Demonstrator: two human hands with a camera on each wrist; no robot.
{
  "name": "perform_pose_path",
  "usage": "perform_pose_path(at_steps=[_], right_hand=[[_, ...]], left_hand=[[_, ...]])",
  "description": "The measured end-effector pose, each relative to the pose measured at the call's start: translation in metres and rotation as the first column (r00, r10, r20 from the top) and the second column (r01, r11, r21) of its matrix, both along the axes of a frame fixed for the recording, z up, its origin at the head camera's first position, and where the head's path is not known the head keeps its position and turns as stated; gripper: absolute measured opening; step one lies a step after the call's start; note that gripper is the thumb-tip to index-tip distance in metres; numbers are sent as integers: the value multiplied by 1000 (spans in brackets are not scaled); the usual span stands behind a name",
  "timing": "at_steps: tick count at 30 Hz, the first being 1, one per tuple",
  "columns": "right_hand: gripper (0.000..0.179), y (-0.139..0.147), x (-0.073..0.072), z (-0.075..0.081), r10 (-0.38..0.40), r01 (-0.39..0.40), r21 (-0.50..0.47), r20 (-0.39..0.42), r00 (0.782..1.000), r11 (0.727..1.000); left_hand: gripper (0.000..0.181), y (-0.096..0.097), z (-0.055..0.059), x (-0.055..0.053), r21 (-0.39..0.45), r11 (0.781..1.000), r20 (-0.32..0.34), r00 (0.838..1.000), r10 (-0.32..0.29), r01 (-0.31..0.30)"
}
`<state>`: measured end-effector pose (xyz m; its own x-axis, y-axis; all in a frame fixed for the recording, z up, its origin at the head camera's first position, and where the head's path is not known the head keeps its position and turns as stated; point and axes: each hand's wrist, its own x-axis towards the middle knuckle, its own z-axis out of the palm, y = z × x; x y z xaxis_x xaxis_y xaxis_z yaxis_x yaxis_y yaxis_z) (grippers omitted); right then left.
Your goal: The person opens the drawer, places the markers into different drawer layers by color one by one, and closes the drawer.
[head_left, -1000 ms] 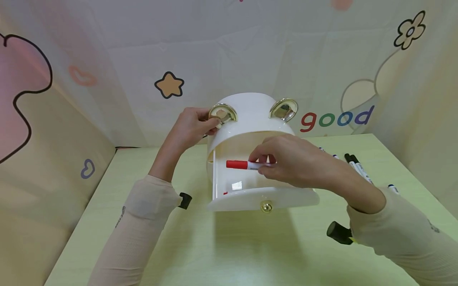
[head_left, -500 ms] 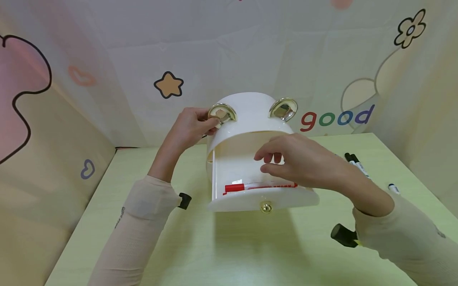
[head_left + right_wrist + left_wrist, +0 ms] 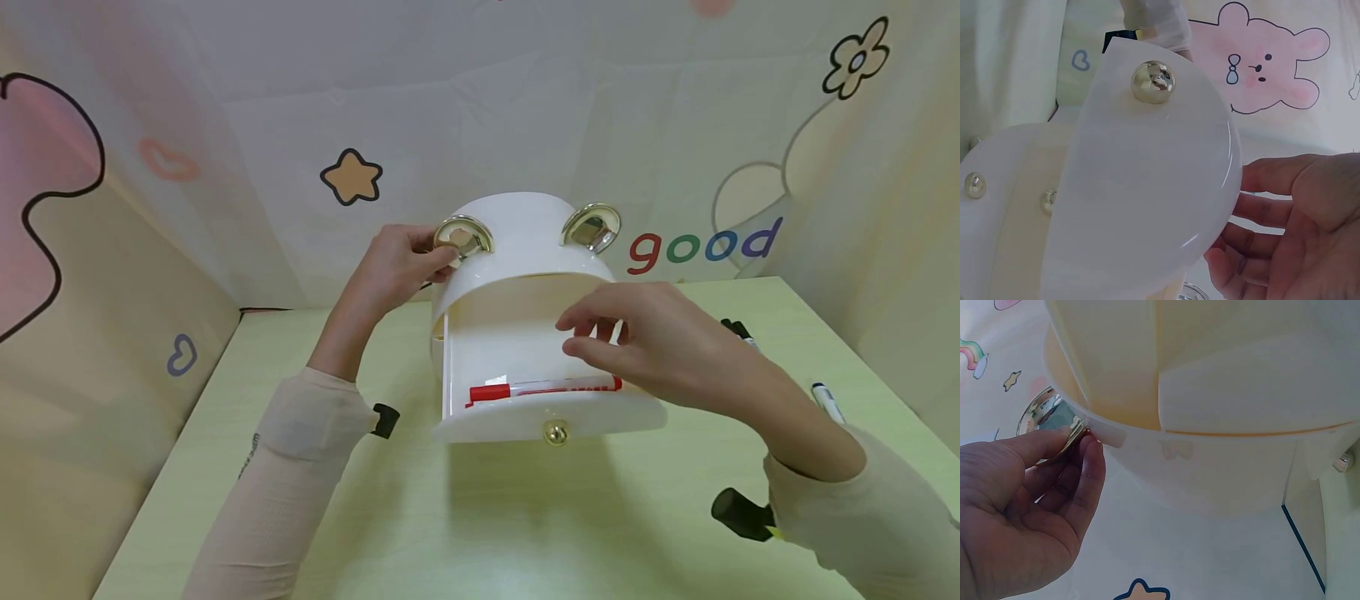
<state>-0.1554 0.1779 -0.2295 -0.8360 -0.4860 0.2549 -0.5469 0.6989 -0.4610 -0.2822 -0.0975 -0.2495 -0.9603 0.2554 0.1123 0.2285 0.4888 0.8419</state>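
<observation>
Head view: red-capped marker [image 3: 551,387] lying in the white drawer [image 3: 480,428].
Left hand [image 3: 397,267] pinches a gold ear [image 3: 465,236]; right hand [image 3: 648,342] hovers over the drawer, fingers apart.

Beige left sleeve [image 3: 292,475] with small dark lettering [image 3: 250,456]; beige right sleeve [image 3: 855,504]; 2 black, stubby attachments: left wrist unit [image 3: 386,421], right wrist unit [image 3: 741,514] with yellow tab [image 3: 776,532].

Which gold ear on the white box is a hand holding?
The left gold ear, on the person's left: the left hand pinches its edge. The right gold ear has no hand on it.
</observation>
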Motion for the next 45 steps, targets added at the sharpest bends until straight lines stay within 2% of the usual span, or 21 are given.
perform_pose_path(at_steps=[5, 13, 17, 23, 29, 33, 40, 45], right_hand=[[14, 6, 6, -1, -21, 21, -22, -24, 999, 1000], [13, 12, 17, -6, -71, 60, -94, -122, 990, 994], [16, 14, 24, -9, -96, 68, -144, -198, 975, 987], [20, 17, 37, -14, -161, 99, -213, -299, 941, 972], [25, 19, 50, -18, -222, 127, -290, -324, 920, 949], [28, 21, 57, -22, -243, 147, -283, -341, 908, 948], [35, 24, 66, -29, -243, 155, -269, -334, 911, 950], [36, 24, 72, -38, -231, 149, -269, -306, 923, 952]], left_hand=[[22, 1, 1, 0, 6, 1000, 3, 1000, -3, 3], [22, 1, 1, -1, 3, 1000, 3, 1000, -9, 9], [22, 1, 1, -1, -3, 1000, 3, 1000, -8, 8], [22, 1, 1, -1, -6, 1000, 8, 1000, -3, 3], [23, 0, 2, -1, -18, 1000, 8, 1000, -2, 2], [25, 0, 1, -1, -26, 1000, 7, 1000, -2, 3], [26, 0, 1, 0, -33, 999, 0, 1000, -7, 7], [25, -1, 0, 0, -32, 999, -1, 1000, -3, 3]])
